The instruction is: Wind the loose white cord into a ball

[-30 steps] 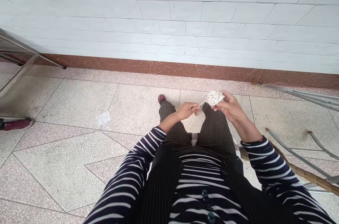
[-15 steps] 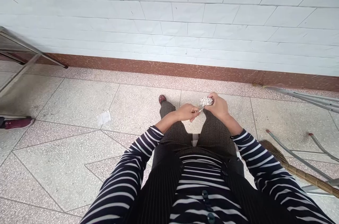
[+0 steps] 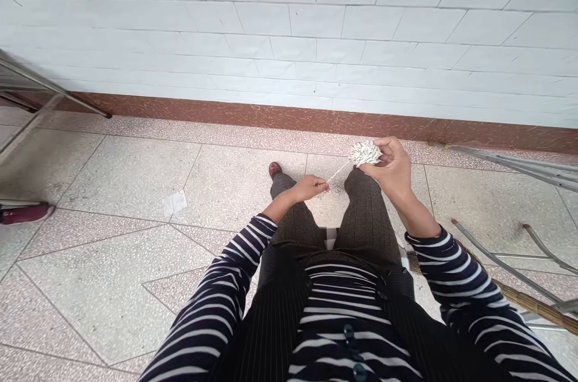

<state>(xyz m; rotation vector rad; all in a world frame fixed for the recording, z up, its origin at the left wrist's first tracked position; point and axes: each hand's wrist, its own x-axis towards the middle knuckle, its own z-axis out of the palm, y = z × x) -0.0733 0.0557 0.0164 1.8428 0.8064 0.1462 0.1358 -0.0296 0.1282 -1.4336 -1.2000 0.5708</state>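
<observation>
My right hand has its thumb and fingers around the right side of a white, spiky, tufted ball in front of my right knee. A pale twisted cord runs from the ball down to my left hand, whose fingers are pinched on it. Stretched between the two hands, the cord looks straight. Thin loops of cord show just below the left fingertips. What the ball is made of is too small to tell.
A metal-legged stand is at the left, near another person's dark red shoe. White paper lies on the floor. At the right are metal legs and a broom. A tiled wall runs ahead.
My right hand has moved right and slightly up with the white ball, away from my left hand. A longer stretch of cord now shows between them.
</observation>
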